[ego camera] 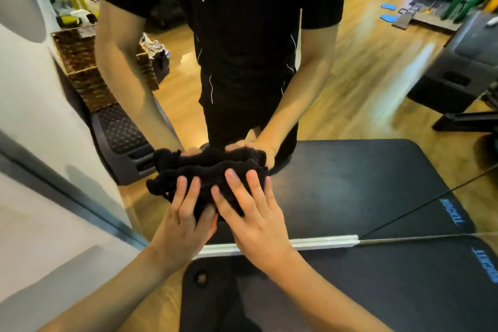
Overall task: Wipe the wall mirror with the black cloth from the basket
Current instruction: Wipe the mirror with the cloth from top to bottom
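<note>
Hands: left hand (pixel 186 226) and right hand (pixel 253 213) lie side by side, fingers spread fairly straight, both pressing the black cloth (pixel 207 178) flat to the glass; the left thumb seems tucked under its lower edge.
Cloth: bunched into a thick wad low on the wall mirror (pixel 377 75), just above the white bottom rail (pixel 323 242).
Axis: long axis runs left to right, ends pointing to the mirror's sides.
Technique: judged best to keep palms flat, press evenly and sweep in overlapping passes.
Basket: wicker basket (pixel 80 62) shows only as a reflection, far left.
</note>
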`<state>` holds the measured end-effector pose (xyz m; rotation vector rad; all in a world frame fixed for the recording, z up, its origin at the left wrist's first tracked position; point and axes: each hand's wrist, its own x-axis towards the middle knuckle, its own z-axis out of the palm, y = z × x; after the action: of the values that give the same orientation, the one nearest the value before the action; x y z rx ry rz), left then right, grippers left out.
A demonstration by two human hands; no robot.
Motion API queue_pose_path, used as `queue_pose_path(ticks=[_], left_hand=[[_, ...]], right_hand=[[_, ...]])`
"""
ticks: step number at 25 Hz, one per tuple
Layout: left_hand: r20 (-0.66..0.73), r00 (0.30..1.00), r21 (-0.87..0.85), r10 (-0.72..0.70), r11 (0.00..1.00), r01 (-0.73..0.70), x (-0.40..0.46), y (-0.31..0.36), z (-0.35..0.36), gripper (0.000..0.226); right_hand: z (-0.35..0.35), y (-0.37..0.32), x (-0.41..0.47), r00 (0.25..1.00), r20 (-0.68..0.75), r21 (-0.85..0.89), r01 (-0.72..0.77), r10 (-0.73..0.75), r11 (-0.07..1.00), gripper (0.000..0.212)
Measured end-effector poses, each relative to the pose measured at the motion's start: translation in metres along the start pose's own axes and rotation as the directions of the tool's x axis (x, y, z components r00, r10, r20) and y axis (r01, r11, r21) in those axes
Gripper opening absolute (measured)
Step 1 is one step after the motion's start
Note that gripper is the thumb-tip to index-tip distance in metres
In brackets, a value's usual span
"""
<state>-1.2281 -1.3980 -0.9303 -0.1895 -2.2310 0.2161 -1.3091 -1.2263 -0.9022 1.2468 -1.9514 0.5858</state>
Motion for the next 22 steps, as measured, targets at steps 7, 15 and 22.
queue_pose_path(ticks=[7,15,22], left_hand=[[0.031,0.997,-0.131,0.072,0.989,-0.067,0.042,0.090,0.054,0.079],[0.014,0.997,-0.192,0.070,0.979,-0.066,0.117,0.213,0.111,0.078],[-0.035,0.999,-0.218,0.009,0.976,-0.016,0.170,0.328,0.156,0.066]], right_hand=[[-0.049,0.091,-0.054,0.998,-0.003,-0.074,-0.066,0.066,0.995,0.060],[-0.107,0.203,-0.121,0.988,-0.017,-0.107,-0.155,0.154,0.982,0.057],[-0.156,0.302,-0.182,0.987,0.013,-0.127,-0.155,0.158,0.980,0.053]])
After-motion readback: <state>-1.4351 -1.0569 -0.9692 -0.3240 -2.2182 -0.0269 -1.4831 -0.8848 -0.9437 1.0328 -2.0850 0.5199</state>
